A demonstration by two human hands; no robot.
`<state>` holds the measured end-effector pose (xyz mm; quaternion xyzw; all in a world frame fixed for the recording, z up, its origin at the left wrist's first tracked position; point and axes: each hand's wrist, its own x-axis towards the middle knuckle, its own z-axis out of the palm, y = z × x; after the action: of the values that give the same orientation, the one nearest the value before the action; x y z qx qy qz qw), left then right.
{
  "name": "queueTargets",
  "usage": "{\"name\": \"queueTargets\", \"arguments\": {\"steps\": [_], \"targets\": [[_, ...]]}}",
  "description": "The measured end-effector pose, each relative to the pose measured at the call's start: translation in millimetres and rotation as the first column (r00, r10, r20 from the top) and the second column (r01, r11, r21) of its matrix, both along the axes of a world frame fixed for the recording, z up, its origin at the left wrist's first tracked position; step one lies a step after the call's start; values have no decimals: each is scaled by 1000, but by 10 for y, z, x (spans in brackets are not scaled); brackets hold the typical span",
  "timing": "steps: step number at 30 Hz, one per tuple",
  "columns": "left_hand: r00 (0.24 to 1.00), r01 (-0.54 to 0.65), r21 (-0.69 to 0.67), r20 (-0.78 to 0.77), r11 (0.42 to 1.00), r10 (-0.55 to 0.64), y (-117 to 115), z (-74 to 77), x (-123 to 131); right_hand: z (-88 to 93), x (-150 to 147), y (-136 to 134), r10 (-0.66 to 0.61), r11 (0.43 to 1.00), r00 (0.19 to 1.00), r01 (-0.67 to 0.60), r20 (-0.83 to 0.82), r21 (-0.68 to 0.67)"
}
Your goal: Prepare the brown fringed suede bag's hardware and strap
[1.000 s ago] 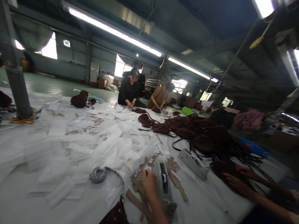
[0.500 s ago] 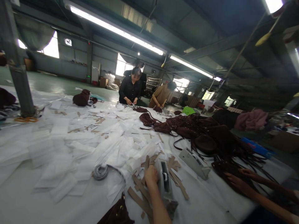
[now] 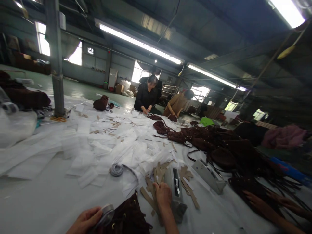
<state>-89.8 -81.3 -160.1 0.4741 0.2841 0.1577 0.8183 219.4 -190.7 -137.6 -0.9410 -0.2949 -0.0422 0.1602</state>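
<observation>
My left hand (image 3: 84, 221) is at the bottom edge, fingers curled round a grey round roll (image 3: 106, 214). It sits just left of a dark brown bag (image 3: 129, 218) lying in front of me. My right hand (image 3: 162, 195) is closed in a loose fist over brown cardboard strips (image 3: 156, 178), right beside a grey tape dispenser (image 3: 175, 191). What its fingers hold is hidden. A grey coil of cord (image 3: 116, 169) lies on the white table (image 3: 44, 198) just beyond.
White paper sheets (image 3: 102, 143) cover the table's middle. A heap of dark brown bags (image 3: 214, 143) and a second dispenser (image 3: 209, 175) lie to the right, where another person's hands (image 3: 258, 203) rest. Two people (image 3: 147, 97) work at the far end. A steel post (image 3: 56, 58) stands on the left.
My left hand has come into view at the bottom with the grey roll. My right hand has stayed by the tape dispenser. The view has swung, showing more of the table's left.
</observation>
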Motion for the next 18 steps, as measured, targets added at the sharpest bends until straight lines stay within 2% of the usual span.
{"name": "queueTargets", "arguments": {"steps": [6, 11, 18], "targets": [[997, -49, -116, 47, 992, 54, 59, 37, -83, 20, -110, -128, 75, 994, 997, -74, -17, 82], [993, -44, -209, 99, 977, 66, 122, -15, -99, -7, -124, -184, 149, 985, 987, -143, -61, 96], [993, -52, -307, 82, 950, 81, 128, -83, -66, -107, -224, -264, 93, 990, 990, -81, -105, 115]]}}
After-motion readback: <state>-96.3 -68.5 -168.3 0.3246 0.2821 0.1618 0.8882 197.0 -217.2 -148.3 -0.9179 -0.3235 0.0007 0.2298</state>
